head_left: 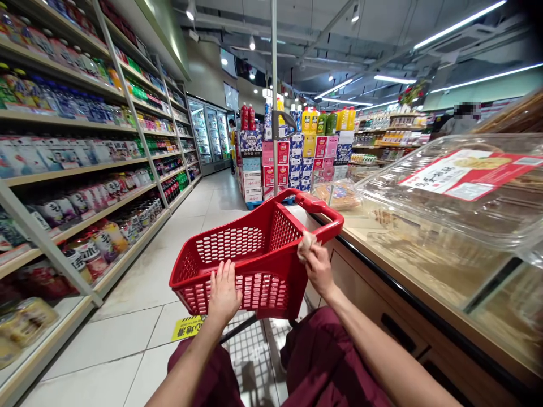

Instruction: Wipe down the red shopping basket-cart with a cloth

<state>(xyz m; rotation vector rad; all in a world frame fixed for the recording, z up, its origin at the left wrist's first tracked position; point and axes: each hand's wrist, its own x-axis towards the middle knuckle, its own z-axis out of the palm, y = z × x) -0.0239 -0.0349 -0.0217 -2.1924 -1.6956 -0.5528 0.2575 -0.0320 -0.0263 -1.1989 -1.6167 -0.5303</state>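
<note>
A red plastic shopping cart [250, 260] with perforated walls stands sideways in front of me, its basket bare inside as far as I can see. Flat against the near wall, close to the rim, rests my left hand [224, 291], fingers stretched out and holding nothing. My right hand [319, 265] pinches a crumpled whitish cloth or tissue [306, 245], pressed to the cart's rim below the red handle [316, 209]. Part of the cloth is hidden by the fingers.
Drink shelves [80, 118] line the left side. A wooden display counter [382, 282] with clear plastic food boxes [462, 186] borders the right. Stacked drink cartons [275, 164] and a metal pole [275, 85] stand ahead. A yellow floor sticker [186, 328] lies under the cart's left end.
</note>
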